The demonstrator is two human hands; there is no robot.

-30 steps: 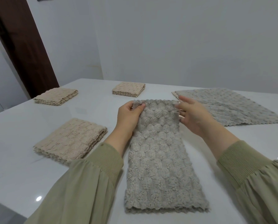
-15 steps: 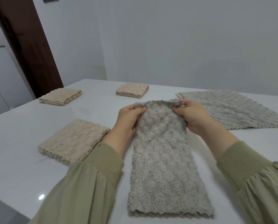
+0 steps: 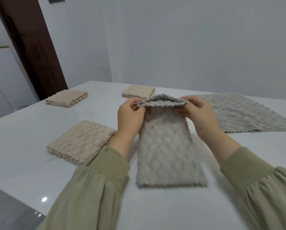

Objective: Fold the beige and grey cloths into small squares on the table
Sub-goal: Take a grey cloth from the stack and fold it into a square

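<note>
Newly lifted at centre frame, the far end of the grey strip (image 3: 167, 155) is pinched by left hand (image 3: 130, 117) and right hand (image 3: 200, 113); three beige squares (image 3: 82, 141) lie finished left, another grey cloth (image 3: 238, 117) waits unfolded right.

Motion blur: folded grey cloth (image 3: 167, 151), texture smeared. Its raised far end hides some fingers of left hand (image 3: 130, 117) and right hand (image 3: 200, 115). Right of it, flat grey cloth (image 3: 238, 117) runs off the picture edge. Left of it, beige cloth (image 3: 82, 141) has one corner behind a sleeve (image 3: 105, 171).
</note>
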